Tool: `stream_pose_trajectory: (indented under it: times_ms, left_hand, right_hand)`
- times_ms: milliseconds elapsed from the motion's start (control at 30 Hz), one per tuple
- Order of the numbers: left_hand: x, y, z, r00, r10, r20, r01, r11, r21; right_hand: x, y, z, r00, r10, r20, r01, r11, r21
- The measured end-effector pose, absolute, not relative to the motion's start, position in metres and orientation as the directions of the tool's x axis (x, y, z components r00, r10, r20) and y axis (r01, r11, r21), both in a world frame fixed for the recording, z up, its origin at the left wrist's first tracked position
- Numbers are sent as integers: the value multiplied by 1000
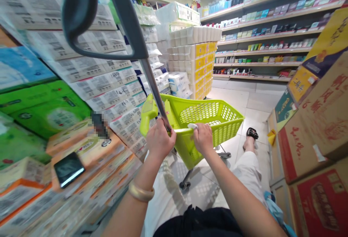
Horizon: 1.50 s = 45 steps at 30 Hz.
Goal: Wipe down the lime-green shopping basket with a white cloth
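Left hand (160, 139): closed in a firm grip, fingers curled forward, knuckles uppermost.
Right hand (203, 139): curled downward, fingers bent, just beside the left hand, not touching it.
Left forearm (130, 208): angled up from lower centre, a gold-toned bangle (141, 190) above the wrist.
Right forearm (233, 193): slanting up from lower right toward the centre.

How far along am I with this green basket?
Little looks done: no goods show inside the green wheeled basket. In hand: your left hand grips its grey pull handle, your right hand pinches a white tissue or cloth on the rim. Still left: the stocked shelves ahead.
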State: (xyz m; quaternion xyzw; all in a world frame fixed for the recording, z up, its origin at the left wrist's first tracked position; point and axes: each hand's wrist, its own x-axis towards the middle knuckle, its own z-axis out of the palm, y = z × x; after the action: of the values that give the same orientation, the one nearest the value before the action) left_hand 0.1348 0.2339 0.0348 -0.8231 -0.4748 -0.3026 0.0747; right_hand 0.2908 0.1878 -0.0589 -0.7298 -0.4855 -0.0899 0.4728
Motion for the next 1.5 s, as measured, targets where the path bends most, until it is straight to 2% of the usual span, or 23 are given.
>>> stream_pose_trajectory:
  times_ms: [67, 200, 267, 333, 533, 600, 733, 800, 867, 933, 1000, 1067, 1133, 1267, 1333, 1400, 1500]
  left_hand:
    - [135, 230, 35, 367, 734, 572, 826, -540, 164]
    - [131, 221, 36, 359, 732, 580, 829, -535, 161]
    - [128, 217, 36, 353, 733, 582, 834, -529, 160]
    - [124, 213, 36, 353, 732, 583, 835, -527, 156]
    - [117, 204, 37, 343, 737, 583, 848, -510, 145]
    - [117, 202, 37, 342, 740, 579, 853, -503, 139]
    - [118, 200, 36, 344, 735, 584, 857, -500, 123]
    - [118, 200, 36, 350, 731, 586, 857, -503, 116]
    - [116, 201, 36, 360, 727, 585, 853, -510, 109]
    - [115, 202, 35, 368, 725, 582, 849, -517, 107]
    - [115, 202, 35, 371, 725, 580, 847, -521, 110]
    - [117, 202, 35, 361, 727, 584, 851, -513, 113]
    - [119, 202, 35, 343, 731, 590, 860, -497, 116]
    - [124, 200, 35, 344, 732, 587, 857, -500, 121]
    - [125, 200, 35, 358, 729, 584, 847, -516, 125]
    - [125, 201, 35, 365, 728, 580, 843, -523, 126]
    - [126, 202, 35, 367, 731, 576, 843, -522, 126]
  right_hand:
    - [276, 185, -52, 480, 639, 601, 798, -33, -602]
    - [240, 179, -31, 304, 695, 651, 819, 158, -551]
    - [237, 174, -28, 253, 713, 654, 826, 194, -530]
    - [248, 169, -34, 275, 717, 641, 831, 158, -534]
    - [284, 153, -61, 541, 616, 573, 780, -112, -615]
    - [271, 151, -57, 518, 630, 578, 781, -72, -621]
    - [229, 152, -37, 291, 689, 663, 816, 183, -549]
    - [223, 153, -35, 250, 686, 683, 816, 230, -530]
    - [235, 152, -43, 285, 681, 675, 814, 199, -545]
    - [257, 149, -56, 383, 658, 648, 807, 102, -581]
    - [277, 147, -67, 504, 604, 618, 784, -19, -621]
    - [283, 147, -71, 564, 561, 606, 764, -76, -641]
    - [273, 147, -65, 522, 579, 627, 776, -17, -631]
    - [237, 151, -42, 281, 638, 717, 810, 243, -534]
    - [233, 151, -39, 225, 636, 738, 816, 291, -500]
    - [245, 150, -46, 255, 635, 730, 824, 252, -507]
    - [275, 148, -63, 416, 595, 688, 819, 84, -567]
